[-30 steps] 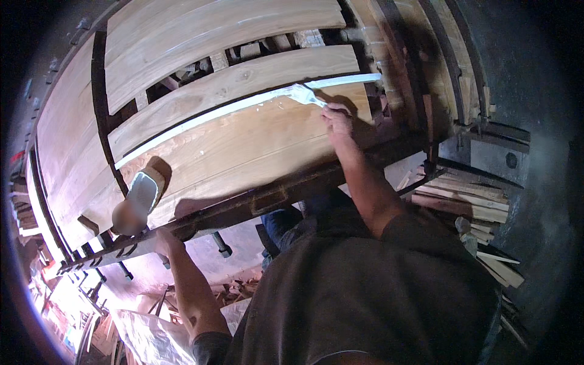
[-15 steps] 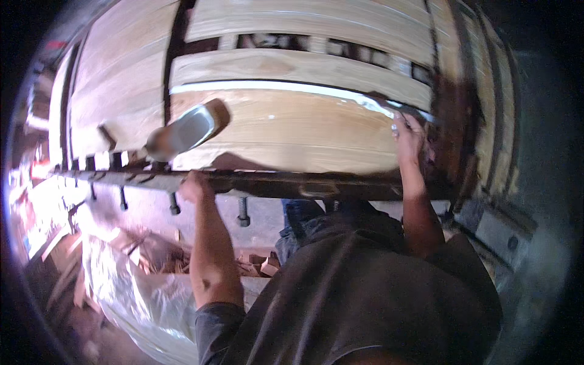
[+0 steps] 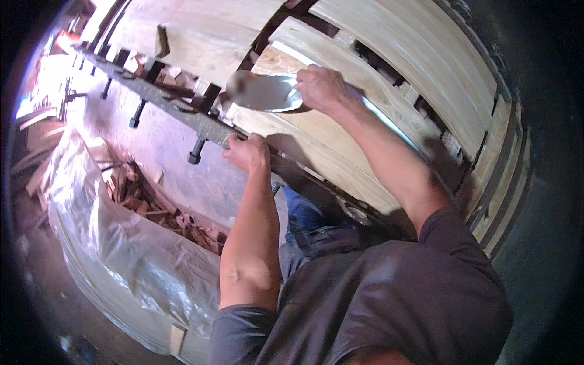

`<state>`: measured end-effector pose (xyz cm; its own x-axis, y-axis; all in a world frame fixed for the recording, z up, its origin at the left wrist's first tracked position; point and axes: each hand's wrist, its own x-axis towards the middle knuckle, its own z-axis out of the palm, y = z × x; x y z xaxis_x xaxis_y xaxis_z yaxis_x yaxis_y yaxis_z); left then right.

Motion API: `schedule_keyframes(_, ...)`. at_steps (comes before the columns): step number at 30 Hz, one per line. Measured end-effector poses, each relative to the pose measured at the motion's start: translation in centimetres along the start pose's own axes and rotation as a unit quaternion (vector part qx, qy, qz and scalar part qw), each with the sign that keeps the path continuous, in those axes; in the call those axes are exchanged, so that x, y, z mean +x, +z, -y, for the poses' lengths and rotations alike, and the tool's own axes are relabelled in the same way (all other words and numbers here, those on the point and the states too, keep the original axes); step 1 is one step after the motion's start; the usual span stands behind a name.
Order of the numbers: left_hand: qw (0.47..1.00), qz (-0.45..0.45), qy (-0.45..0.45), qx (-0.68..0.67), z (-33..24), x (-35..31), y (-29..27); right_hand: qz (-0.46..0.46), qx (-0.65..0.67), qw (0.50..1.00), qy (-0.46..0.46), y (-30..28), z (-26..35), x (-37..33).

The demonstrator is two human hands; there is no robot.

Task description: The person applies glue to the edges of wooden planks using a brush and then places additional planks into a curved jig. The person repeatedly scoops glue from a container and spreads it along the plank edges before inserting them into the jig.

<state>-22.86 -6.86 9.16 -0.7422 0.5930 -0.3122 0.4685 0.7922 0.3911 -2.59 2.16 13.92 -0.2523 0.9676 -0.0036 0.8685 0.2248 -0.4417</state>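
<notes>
My left hand (image 3: 246, 152) is curled over the long dark metal bar (image 3: 176, 112) along the near edge of the boards. My right hand (image 3: 319, 85) is closed at the right end of a pale, boat-shaped container (image 3: 286, 108) lying on the boards. Its fingertips are partly hidden, so whether it grips the rim or a small thing cannot be made out. The container's left end is blurred. Beneath it lies a light wooden board (image 3: 304, 131), with a shiny white strip (image 3: 292, 53) along its far edge.
More wooden boards (image 3: 389, 36) lie beyond, with dark gaps between them. Bolts (image 3: 196, 151) hang below the bar. A bag of clear plastic sheeting (image 3: 121, 231) and a heap of wood scraps (image 3: 137, 188) are at the lower left. Stacked boards (image 3: 505, 164) stand at the right.
My right hand has moved left from the far end of the white strip to the container. The view has turned, so the boards now slant. My left hand stays at the bar.
</notes>
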Motion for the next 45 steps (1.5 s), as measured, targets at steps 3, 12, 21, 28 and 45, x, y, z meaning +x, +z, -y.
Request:
schedule_keyframes(3, 0.999, -0.022, -0.002, -0.041, 0.1, -0.3, 0.0, 0.094, 0.026, 0.991, 0.094, -1.7, 1.4, 1.5)
schedule_keyframes(12, 1.0, -0.011, 0.011, -0.027, -0.4, -0.4, -0.3, 0.131, 0.575, 0.705, 0.394, -0.1, -5.2, -1.8)
schedule_keyframes(21, 0.996, 0.036, 0.056, -0.056, 3.1, 3.6, 1.9, -0.205, 0.612, 0.643, 0.413, -5.9, -8.7, -22.9)
schedule_keyframes(28, 0.982, 0.059, 0.018, -0.176, 0.8, 0.7, 0.5, -0.363, 0.236, 0.735, 0.522, -8.8, -15.4, -37.9)
schedule_keyframes(45, 0.985, 0.141, 0.103, -0.004, 2.5, 5.2, 1.7, -0.394, 0.054, 0.815, 0.421, -4.0, -12.3, -31.4)
